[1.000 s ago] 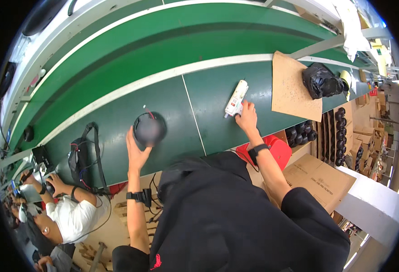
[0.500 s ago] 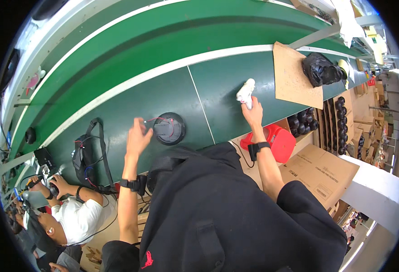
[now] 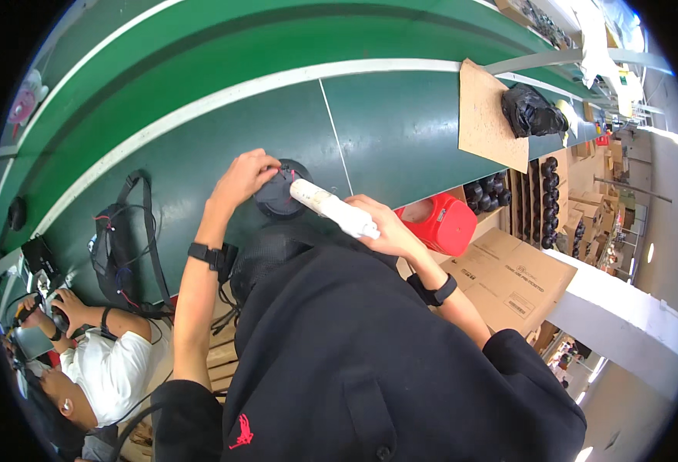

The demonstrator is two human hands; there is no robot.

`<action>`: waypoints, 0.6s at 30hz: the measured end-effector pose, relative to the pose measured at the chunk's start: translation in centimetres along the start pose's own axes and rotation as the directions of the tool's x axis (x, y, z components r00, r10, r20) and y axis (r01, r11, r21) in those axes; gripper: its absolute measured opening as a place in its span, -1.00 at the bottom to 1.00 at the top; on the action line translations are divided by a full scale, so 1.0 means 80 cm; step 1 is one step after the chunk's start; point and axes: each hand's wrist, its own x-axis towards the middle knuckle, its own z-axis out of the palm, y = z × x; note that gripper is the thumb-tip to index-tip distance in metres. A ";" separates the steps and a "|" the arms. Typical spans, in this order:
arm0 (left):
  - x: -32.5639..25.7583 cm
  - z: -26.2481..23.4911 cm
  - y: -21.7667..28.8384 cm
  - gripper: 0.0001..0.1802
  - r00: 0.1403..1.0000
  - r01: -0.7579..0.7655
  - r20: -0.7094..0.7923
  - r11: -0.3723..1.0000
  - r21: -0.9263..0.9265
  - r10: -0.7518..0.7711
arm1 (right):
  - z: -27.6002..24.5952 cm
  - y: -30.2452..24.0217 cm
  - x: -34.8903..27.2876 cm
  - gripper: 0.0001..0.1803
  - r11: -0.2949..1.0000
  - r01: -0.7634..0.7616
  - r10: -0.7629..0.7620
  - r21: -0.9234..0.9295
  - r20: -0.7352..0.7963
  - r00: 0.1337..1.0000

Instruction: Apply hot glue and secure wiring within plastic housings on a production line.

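Green conveyor tabletop (image 3: 200,146) curves across the upper half of the frame, with a white stripe running along it and a brown cardboard sheet (image 3: 489,115) lying on it at upper right beside a black bag (image 3: 531,112). At centre frame the left hand (image 3: 242,179) rests on top of a dark round part (image 3: 277,196) that sits on the tabletop, its grip closed over the part's upper left edge, thin red wires showing by the fingers. The right hand (image 3: 389,227) has its grip clamped around a white tube (image 3: 333,208), whose nozzle end points up and left and lies over the round part. Judging by this, the tube is brought to the part and any applying looks only about to begin; nothing shows a finished piece. A red container (image 3: 443,223) stands just right of the right hand, above cardboard boxes (image 3: 516,277). At lower left another person in a white shirt (image 3: 115,369) sits with hands busy, near a black strap bag (image 3: 119,246)
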 end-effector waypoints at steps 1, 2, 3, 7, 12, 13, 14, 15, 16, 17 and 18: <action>0.001 -0.001 0.003 -0.78 1.000 -0.010 0.003 1.000 0.019 0.010 | 0.005 -0.003 -0.001 -0.53 0.999 0.009 -0.009 -0.039 0.001 1.000; 0.000 0.001 0.000 -0.78 1.000 -0.005 0.003 1.000 0.009 0.005 | 0.010 -0.004 0.000 -0.53 0.999 0.002 -0.002 -0.042 0.009 1.000; -0.002 0.003 -0.002 -0.79 1.000 0.011 -0.009 0.999 -0.044 -0.012 | 0.015 -0.005 0.000 -0.51 0.997 0.011 -0.010 -0.072 0.007 1.000; -0.028 0.023 -0.015 -0.79 0.989 0.047 -0.126 0.977 -0.206 -0.075 | 0.018 -0.002 -0.008 -0.49 0.989 -0.044 0.047 -0.142 0.023 0.999; -0.042 0.019 -0.011 -0.76 0.980 0.056 -0.184 0.992 -0.112 -0.076 | 0.007 0.002 -0.006 -0.52 0.986 -0.103 0.116 -0.131 0.099 0.988; -0.040 0.014 -0.011 -0.75 0.985 0.004 -0.171 1.000 0.003 -0.004 | 0.007 0.003 -0.002 -0.52 0.990 -0.082 0.093 -0.111 0.100 0.991; -0.038 0.009 -0.006 -0.75 0.985 0.015 -0.173 1.000 -0.006 -0.016 | 0.010 0.003 0.002 -0.52 0.994 -0.061 0.070 -0.089 0.103 0.992; -0.032 0.004 -0.002 -0.74 0.988 -0.055 -0.140 0.998 0.034 0.059 | 0.012 0.002 0.007 -0.52 0.994 -0.064 0.075 -0.091 0.114 0.991; -0.027 0.002 -0.001 -0.73 0.985 -0.128 -0.105 0.989 0.072 0.135 | 0.014 0.001 0.012 -0.50 0.989 0.020 -0.008 -0.144 0.088 0.996; -0.026 0.001 -0.004 -0.74 0.987 -0.132 -0.080 0.985 0.113 0.141 | 0.017 0.001 0.016 -0.49 0.974 0.108 -0.096 -0.198 0.069 0.993; -0.026 0.001 -0.007 -0.74 0.987 -0.123 -0.087 0.986 0.109 0.133 | 0.020 0.002 0.018 -0.49 0.974 0.110 -0.096 -0.198 0.080 0.992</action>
